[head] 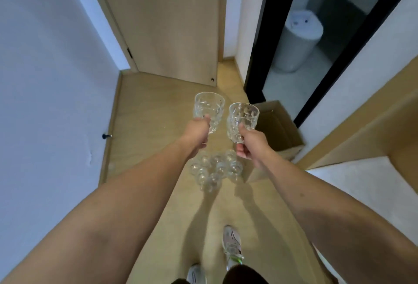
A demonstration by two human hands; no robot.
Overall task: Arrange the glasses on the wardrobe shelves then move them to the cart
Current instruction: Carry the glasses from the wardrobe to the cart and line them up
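Here both hands, left [197,129] and right [248,145], each grip a glass; the others [214,169] stand below.

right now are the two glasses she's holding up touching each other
Apart. The head view shows a strip of floor between the left glass, held by the left hand, and the right glass, held by the right hand.

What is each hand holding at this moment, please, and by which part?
The left hand grips one cut glass low on its bowl. The right hand holds another cut glass near its base, by the lower bowl.
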